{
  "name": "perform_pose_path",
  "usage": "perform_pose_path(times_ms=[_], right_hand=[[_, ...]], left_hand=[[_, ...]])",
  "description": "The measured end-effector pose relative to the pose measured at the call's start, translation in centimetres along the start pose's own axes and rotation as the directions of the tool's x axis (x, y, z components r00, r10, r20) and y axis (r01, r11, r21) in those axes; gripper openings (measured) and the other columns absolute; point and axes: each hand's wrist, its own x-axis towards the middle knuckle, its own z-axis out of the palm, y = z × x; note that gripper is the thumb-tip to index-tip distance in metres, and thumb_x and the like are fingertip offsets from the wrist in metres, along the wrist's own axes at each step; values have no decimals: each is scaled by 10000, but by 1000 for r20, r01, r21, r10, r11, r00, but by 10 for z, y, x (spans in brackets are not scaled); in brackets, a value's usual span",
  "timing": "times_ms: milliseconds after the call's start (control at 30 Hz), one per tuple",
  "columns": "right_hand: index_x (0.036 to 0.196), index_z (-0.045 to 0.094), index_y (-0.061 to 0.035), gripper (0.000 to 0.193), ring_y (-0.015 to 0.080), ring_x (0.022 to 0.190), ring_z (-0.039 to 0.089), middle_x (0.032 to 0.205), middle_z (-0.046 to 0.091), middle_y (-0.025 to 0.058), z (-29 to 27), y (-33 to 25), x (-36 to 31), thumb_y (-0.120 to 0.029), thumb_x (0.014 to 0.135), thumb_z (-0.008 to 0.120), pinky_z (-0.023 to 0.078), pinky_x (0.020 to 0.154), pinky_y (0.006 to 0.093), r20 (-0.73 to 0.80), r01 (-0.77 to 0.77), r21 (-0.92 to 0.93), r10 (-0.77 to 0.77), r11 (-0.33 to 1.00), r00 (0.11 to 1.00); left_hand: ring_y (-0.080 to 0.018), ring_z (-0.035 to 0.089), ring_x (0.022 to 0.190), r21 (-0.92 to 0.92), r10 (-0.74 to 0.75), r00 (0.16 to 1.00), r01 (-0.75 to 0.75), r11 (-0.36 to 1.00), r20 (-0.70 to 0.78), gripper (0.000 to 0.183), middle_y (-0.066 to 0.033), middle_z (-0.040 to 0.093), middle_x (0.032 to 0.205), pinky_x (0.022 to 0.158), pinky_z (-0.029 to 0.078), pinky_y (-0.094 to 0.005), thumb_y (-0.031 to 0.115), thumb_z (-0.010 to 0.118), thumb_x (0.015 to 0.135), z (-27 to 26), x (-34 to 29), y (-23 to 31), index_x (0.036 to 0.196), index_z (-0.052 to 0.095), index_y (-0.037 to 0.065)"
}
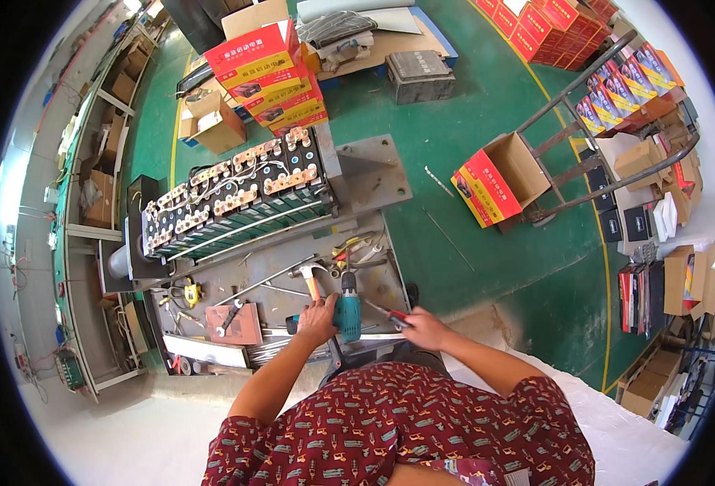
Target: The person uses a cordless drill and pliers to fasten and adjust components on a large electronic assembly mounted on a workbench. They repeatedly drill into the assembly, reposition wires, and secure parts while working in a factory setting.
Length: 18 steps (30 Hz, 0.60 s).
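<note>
My left hand (318,321) is closed around the handle of a claw hammer (311,283) with an orange grip, its head pointing away from me. Touching or just beside that hand stands a teal cordless drill (347,312). In my right hand (427,330) is a slim hand tool (388,313) with a red and black handle and a metal front end pointing left; its exact kind is too small to tell. Both hands are over the near right part of a grey metal work table (288,279).
Behind the tools sits a long battery pack (240,194) with copper terminals. Pliers (357,243), a wrench on a reddish-brown block (244,322) and a yellow tape measure (191,292) lie around. An open red carton (487,190) stands by a hand truck (568,146) at right.
</note>
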Motion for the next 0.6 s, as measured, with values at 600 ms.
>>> perform_pose_path(times_ms=[600], right_hand=[[1021, 744, -79, 274, 264, 1249, 474, 1283, 569, 67, -191, -4, 109, -139, 754, 742, 313, 1064, 549, -608, -99, -520, -286, 848, 740]], left_hand=[[-484, 673, 975, -572, -208, 955, 50, 819, -214, 606, -264, 710, 1057, 802, 553, -519, 252, 739, 822, -10, -109, 28, 1365, 526, 90]])
